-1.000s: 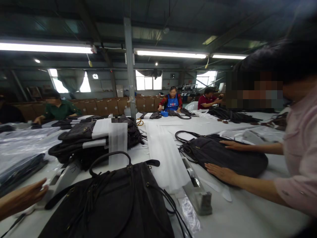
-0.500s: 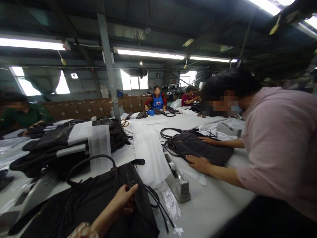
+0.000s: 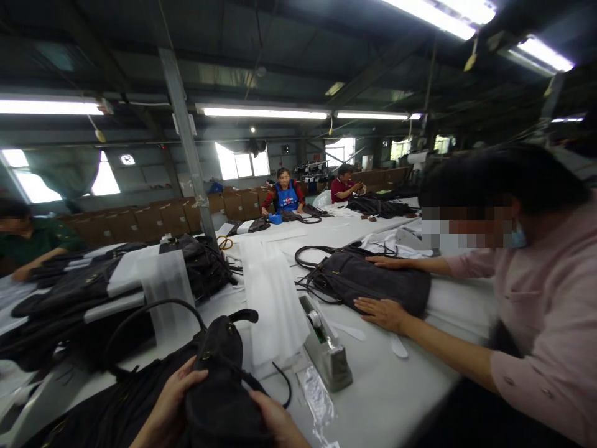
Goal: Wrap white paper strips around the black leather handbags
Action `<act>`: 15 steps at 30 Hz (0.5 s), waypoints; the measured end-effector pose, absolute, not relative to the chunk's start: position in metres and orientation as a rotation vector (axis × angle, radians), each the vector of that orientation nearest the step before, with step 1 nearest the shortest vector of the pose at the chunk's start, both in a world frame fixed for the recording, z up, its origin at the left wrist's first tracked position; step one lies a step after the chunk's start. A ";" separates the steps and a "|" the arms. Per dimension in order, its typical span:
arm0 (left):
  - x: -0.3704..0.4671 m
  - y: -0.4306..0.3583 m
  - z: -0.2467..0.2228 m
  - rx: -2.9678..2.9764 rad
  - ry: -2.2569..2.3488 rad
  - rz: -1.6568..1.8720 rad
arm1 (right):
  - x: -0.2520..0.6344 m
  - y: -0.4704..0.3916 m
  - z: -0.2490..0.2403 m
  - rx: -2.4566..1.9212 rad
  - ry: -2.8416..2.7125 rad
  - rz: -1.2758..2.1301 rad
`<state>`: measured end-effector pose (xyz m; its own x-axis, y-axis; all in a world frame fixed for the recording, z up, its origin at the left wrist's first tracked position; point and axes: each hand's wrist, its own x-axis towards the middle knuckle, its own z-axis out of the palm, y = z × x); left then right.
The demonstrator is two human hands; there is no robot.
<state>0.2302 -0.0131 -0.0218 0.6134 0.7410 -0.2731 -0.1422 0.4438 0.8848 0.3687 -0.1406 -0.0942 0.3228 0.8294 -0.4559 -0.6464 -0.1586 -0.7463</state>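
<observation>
Dark fabric handbag (image 3: 219, 379), soft and slumped, lying on the white table directly left of the grey tape dispenser (image 3: 329, 354). Upper part bunched and raised off the table; curved carry handle arching up on the side away from the dispenser; thin black cords trailing toward the dispenser base.

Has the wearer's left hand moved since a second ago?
Yes. The left hand has come off the table's left edge, rightward toward the tape dispenser, and now grips the dark bag.

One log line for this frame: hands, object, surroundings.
left hand: grips black handbag | right hand: grips same bag | tape dispenser right of bag | co-worker's hands flat on another bag
</observation>
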 end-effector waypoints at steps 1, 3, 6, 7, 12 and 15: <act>0.230 -0.014 -0.021 0.951 0.733 0.628 | 0.368 -0.135 -0.092 -1.157 -0.188 1.333; 0.230 -0.014 -0.020 0.933 0.765 0.655 | 0.371 -0.129 -0.088 -1.189 -0.200 1.319; 0.227 -0.012 -0.026 0.929 0.820 0.662 | 0.382 -0.128 -0.089 -1.255 -0.244 1.153; 0.227 -0.012 -0.031 0.933 0.830 0.661 | 0.386 -0.129 -0.091 -1.330 -0.287 1.037; 0.239 -0.023 -0.058 0.921 0.810 0.651 | 0.396 -0.142 -0.110 -1.974 -0.755 0.477; 0.249 -0.031 -0.060 0.908 0.772 0.671 | 0.399 -0.148 -0.112 -2.067 -0.967 0.471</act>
